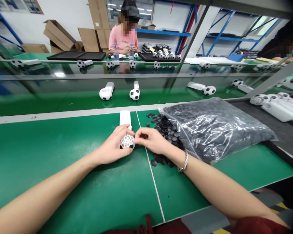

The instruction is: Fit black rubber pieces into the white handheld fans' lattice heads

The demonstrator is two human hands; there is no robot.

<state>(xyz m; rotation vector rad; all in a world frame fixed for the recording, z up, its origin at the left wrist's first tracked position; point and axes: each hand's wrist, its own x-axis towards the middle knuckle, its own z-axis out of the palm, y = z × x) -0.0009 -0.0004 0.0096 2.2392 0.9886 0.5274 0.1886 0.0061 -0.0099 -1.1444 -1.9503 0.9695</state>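
Observation:
A white handheld fan with a football-patterned round head (pixel 127 141) lies on the green table, its white handle (pixel 125 117) pointing away from me. My left hand (pixel 117 143) is wrapped round the head, thumb at the near edge and fingers at the far side. At the head's right edge, my right hand (pixel 148 139) holds its thumb and fingertips pinched together; whatever is between them is too small to make out. Black patches show on the head's near side. Just right of my right hand lies a heap of small black pentagon pieces (pixel 169 130).
A clear plastic bag (pixel 222 130) of black pieces lies to the right. Beyond it, a dark tray (pixel 278 130) holds several white fans. Football-headed fans (pixel 134 94) lie on the green conveyor (pixel 83 94) ahead. Across it sits a person in a pink shirt (pixel 123 39).

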